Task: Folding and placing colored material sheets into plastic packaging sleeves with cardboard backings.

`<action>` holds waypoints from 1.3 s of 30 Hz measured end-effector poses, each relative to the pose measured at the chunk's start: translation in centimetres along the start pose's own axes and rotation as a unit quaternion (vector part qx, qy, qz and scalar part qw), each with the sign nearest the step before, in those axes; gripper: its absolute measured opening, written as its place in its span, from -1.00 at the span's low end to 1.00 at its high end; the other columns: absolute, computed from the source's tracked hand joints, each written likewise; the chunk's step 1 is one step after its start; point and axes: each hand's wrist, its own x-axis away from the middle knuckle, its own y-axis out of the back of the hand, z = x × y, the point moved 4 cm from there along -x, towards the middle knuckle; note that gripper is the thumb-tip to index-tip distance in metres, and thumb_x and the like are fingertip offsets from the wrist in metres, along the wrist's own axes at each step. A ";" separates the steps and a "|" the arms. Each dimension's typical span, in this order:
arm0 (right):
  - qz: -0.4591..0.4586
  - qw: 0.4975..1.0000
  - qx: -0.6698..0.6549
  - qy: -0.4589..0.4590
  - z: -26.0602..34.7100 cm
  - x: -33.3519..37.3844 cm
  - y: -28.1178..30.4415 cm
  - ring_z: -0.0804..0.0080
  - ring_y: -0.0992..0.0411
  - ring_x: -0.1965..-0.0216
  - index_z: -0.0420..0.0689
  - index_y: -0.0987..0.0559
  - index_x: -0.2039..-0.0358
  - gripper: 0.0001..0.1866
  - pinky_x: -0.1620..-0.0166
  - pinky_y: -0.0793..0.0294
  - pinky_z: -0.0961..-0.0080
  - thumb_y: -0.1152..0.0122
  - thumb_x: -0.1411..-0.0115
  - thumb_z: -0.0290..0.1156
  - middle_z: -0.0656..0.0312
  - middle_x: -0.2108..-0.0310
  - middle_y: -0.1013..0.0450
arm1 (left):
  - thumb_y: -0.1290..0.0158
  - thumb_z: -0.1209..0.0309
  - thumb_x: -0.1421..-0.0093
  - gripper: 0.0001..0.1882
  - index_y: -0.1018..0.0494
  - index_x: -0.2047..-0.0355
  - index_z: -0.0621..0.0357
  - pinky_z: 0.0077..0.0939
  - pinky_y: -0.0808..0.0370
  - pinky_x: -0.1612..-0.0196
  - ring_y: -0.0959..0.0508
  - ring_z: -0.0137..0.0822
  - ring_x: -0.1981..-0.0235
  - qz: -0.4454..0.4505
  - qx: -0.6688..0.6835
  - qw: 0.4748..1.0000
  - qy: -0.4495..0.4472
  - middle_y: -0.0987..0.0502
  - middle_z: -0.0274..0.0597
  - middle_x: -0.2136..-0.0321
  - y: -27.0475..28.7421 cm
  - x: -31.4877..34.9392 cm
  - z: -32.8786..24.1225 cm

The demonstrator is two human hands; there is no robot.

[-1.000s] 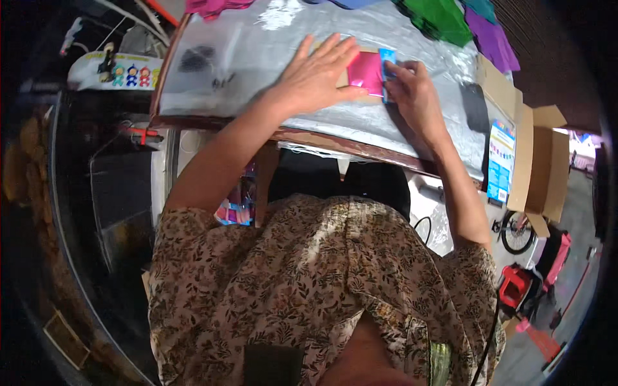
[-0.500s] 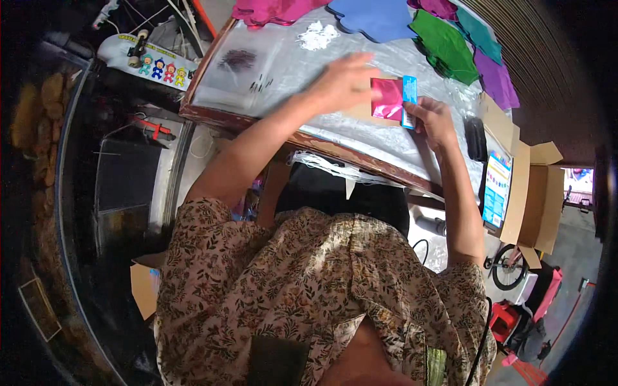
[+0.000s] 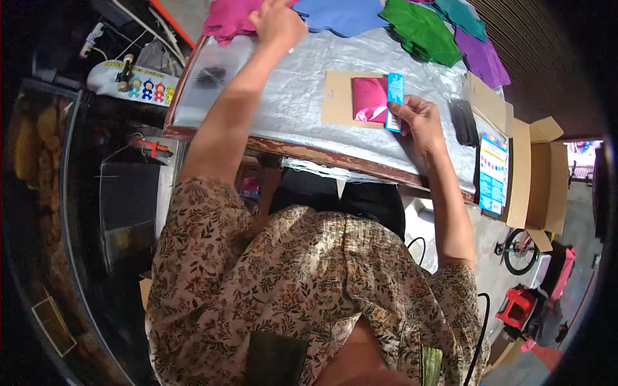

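My left hand (image 3: 279, 29) reaches to the far edge of the table, over the pink fabric pieces (image 3: 225, 19). Its fingers are partly spread, with nothing visible in them. The white pile seen there before is hidden beneath the hand. With thumb and fingers, my right hand (image 3: 421, 123) pinches the edge of a blue printed card (image 3: 395, 90). Beside that card is a shiny pink packet (image 3: 369, 100), seemingly joined to it. The packet rests over a flat brown cardboard piece (image 3: 336, 109) on the silvery table cover.
Blue (image 3: 341, 14), green (image 3: 425, 32), teal and purple fabric pieces (image 3: 479, 58) line the far side. A black object (image 3: 463, 122) lies right of my right hand. An open cardboard box (image 3: 547, 180) stands at the right. A skateboard (image 3: 116, 80) is beyond the table's left edge.
My left hand has moved away from the pink packet, up and left to the far edge. My right hand still holds the blue card. The whole view has shifted slightly.
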 end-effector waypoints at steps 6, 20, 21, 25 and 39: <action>-0.002 0.995 -0.096 -0.036 -0.2 0.1 1.2 0.71 -0.22 0.65 -0.15 -0.57 0.42 -0.89 0.55 -0.15 0.69 -0.35 -0.20 -0.46 0.41 0.61 -0.41 | -0.26 0.21 -0.15 -0.76 -0.67 0.28 0.08 -0.10 -0.45 0.03 -0.55 -0.17 0.05 0.093 0.332 0.939 0.007 -0.63 -0.22 0.10 5.1 2.5 -2.6; 0.115 0.962 -0.245 -0.026 0.6 2.5 -0.3 0.75 -0.37 0.46 -0.17 -0.57 0.22 -0.85 0.44 -0.29 0.73 -0.30 -0.25 -0.42 0.43 0.38 -0.51 | -0.19 0.40 -0.12 -0.68 -0.54 0.11 0.23 -0.34 -0.57 0.31 -0.66 -0.28 0.46 0.240 0.462 0.853 -0.031 -0.65 -0.16 0.51 11.0 9.6 -9.2; 0.128 0.957 -0.260 -0.024 0.5 2.6 -0.4 0.74 -0.41 0.44 -0.18 -0.57 0.20 -0.85 0.41 -0.34 0.73 -0.30 -0.25 -0.42 0.41 0.35 -0.53 | -0.19 0.41 -0.12 -0.63 -0.51 0.05 0.23 -0.33 -0.57 0.31 -0.66 -0.27 0.46 0.223 0.465 0.856 -0.039 -0.64 -0.17 0.52 11.4 9.7 -9.5; 0.099 0.957 -0.272 0.013 0.0 2.8 -0.5 0.68 -0.52 0.32 -0.19 -0.58 0.15 -0.81 0.26 -0.49 0.68 -0.29 -0.26 -0.42 0.34 0.26 -0.59 | -0.22 0.39 -0.10 -0.54 -0.46 -0.04 0.16 -0.27 -0.58 0.27 -0.66 -0.30 0.38 0.237 0.523 0.818 -0.032 -0.68 -0.16 0.34 13.4 10.2 -10.0; 0.038 0.989 -0.124 0.076 1.6 6.2 0.7 0.67 -0.50 0.36 -0.22 -0.59 0.09 -0.79 0.28 -0.47 0.68 -0.28 -0.26 -0.49 0.32 0.32 -0.60 | -0.23 0.29 -0.24 -0.49 -0.44 -0.08 0.39 -0.52 -0.53 0.06 -0.60 -0.39 0.13 0.318 0.798 0.465 0.214 -0.58 -0.08 0.05 10.3 14.0 -7.9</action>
